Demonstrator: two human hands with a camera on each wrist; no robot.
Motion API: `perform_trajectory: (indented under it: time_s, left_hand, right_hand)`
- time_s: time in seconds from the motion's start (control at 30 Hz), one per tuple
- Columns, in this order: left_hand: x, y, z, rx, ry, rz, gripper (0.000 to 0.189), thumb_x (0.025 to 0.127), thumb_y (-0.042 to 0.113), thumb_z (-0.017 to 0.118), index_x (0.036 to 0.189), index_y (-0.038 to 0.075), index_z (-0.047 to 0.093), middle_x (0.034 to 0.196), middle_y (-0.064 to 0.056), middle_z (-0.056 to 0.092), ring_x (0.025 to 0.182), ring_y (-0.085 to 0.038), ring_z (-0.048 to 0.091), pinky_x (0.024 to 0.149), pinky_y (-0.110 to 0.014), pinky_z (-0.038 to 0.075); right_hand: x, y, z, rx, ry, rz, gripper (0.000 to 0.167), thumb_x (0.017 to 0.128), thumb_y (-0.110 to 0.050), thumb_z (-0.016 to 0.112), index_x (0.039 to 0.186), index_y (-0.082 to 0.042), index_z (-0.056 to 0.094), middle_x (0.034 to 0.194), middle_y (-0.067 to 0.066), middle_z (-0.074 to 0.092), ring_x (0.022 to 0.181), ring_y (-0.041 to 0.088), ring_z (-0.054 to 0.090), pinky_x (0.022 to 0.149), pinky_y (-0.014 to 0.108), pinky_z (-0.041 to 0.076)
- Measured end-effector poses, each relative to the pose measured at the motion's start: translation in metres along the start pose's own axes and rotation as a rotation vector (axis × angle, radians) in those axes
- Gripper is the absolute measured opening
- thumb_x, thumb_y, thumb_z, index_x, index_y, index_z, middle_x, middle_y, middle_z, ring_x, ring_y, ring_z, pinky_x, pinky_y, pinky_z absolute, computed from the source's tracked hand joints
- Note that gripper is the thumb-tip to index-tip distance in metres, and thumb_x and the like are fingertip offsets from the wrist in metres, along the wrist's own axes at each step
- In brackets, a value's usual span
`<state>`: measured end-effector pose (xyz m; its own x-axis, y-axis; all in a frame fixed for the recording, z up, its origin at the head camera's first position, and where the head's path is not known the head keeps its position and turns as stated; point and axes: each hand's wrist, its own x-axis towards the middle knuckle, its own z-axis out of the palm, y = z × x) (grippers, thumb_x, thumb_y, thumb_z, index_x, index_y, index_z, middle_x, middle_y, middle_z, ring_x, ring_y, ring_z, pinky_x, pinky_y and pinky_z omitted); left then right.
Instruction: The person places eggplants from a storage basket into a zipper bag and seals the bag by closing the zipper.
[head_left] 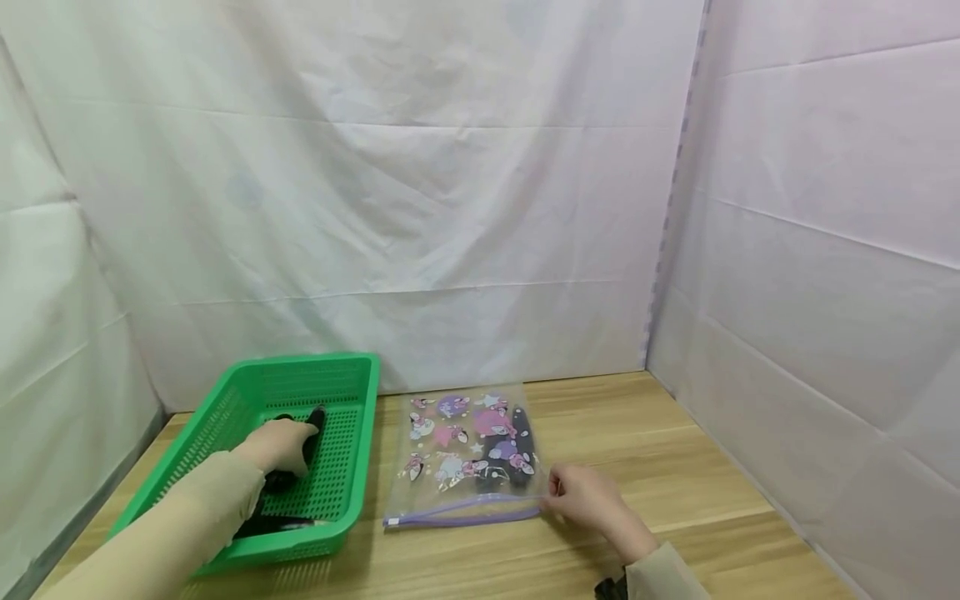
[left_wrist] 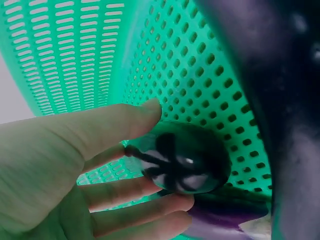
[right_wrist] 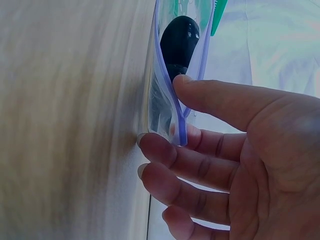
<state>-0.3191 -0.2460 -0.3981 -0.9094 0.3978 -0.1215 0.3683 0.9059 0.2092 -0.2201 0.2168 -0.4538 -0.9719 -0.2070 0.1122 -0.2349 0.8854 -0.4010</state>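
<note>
My left hand (head_left: 277, 446) reaches into a green basket (head_left: 356, 467). In the left wrist view, its thumb and fingers spread around the stem end of a glossy dark eggplant (left_wrist: 200, 160), with the fingertips right at its skin. A purple eggplant (left_wrist: 215, 225) lies below it, and another long dark eggplant (head_left: 315, 425) rests by the fingers in the head view. My right hand (head_left: 588, 500) pinches the corner of a clear zip bag (head_left: 461, 508) at its purple-edged mouth, which gapes. Dark eggplants (head_left: 521, 425) lie inside the bag, partly behind its pink and purple print.
The basket stands on a wooden table (head_left: 630, 425), left of the bag. White cloth (head_left: 450, 208) hangs along the back and both sides. A white slider (head_left: 392, 522) sits at the left end of the bag's zip.
</note>
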Motion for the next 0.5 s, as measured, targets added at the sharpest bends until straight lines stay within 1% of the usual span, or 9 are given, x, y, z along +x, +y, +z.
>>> perform_trajectory:
  time_s: [0.1,0.17,0.23,0.3,0.4,0.43,0.5]
  left_hand:
    - [0.002,0.0,0.002,0.008,-0.004,0.005,0.066,0.076,0.009,0.081,0.132,-0.01,0.051,0.118,-0.03,0.058,0.092,-0.04,0.06,0.063,-0.041,0.046]
    - [0.004,0.0,0.003,0.0,-0.011,0.003,0.068,0.076,0.007,0.08,0.134,-0.01,0.049,0.116,-0.03,0.058,0.083,-0.033,0.059,0.061,-0.04,0.043]
    - [0.005,0.0,0.006,-0.015,-0.018,-0.009,0.07,0.077,0.005,0.078,0.136,-0.011,0.045,0.111,-0.028,0.06,0.072,-0.027,0.055,0.057,-0.038,0.04]
    - [0.006,-0.002,0.01,-0.036,-0.022,-0.019,0.073,0.077,0.003,0.077,0.139,-0.011,0.042,0.104,-0.024,0.061,0.061,-0.021,0.049,0.054,-0.036,0.037]
    - [0.007,-0.005,0.015,-0.054,-0.036,-0.035,0.078,0.077,0.002,0.076,0.143,-0.01,0.035,0.08,-0.013,0.06,0.05,-0.016,0.04,0.05,-0.033,0.034]
    - [0.007,-0.005,0.016,-0.058,-0.04,-0.037,0.08,0.077,0.002,0.076,0.144,-0.01,0.034,0.075,-0.01,0.058,0.049,-0.015,0.039,0.05,-0.033,0.033]
    - [0.007,-0.006,0.018,-0.056,-0.045,-0.036,0.083,0.077,0.002,0.077,0.145,-0.01,0.03,0.067,-0.007,0.054,0.048,-0.014,0.037,0.049,-0.032,0.032]
  right_hand:
    - [0.001,-0.001,0.0,-0.001,0.003,0.004,0.026,0.078,-0.03,0.077,0.071,-0.021,0.054,0.06,-0.012,0.049,0.052,0.007,0.044,0.049,0.028,0.036]
    - [0.001,0.0,0.0,-0.002,0.006,0.005,0.026,0.078,-0.029,0.077,0.071,-0.021,0.054,0.06,-0.012,0.05,0.052,0.007,0.044,0.049,0.028,0.036]
    - [0.001,0.0,0.0,0.001,0.008,0.003,0.025,0.078,-0.029,0.077,0.071,-0.02,0.054,0.059,-0.012,0.05,0.052,0.008,0.044,0.05,0.028,0.037]
    - [0.002,0.0,0.001,0.002,0.006,0.002,0.025,0.077,-0.029,0.076,0.07,-0.021,0.054,0.059,-0.012,0.05,0.052,0.008,0.044,0.05,0.029,0.037]
    - [0.001,-0.001,0.0,0.004,0.007,-0.002,0.025,0.077,-0.029,0.076,0.07,-0.02,0.054,0.059,-0.012,0.049,0.051,0.008,0.044,0.049,0.029,0.036]
    - [0.0,-0.001,0.0,0.004,0.007,-0.003,0.025,0.077,-0.029,0.077,0.07,-0.02,0.054,0.059,-0.012,0.049,0.051,0.008,0.044,0.049,0.028,0.036]
    - [0.0,-0.002,0.0,0.01,0.008,-0.001,0.026,0.078,-0.029,0.077,0.07,-0.02,0.054,0.059,-0.012,0.049,0.051,0.008,0.044,0.049,0.028,0.036]
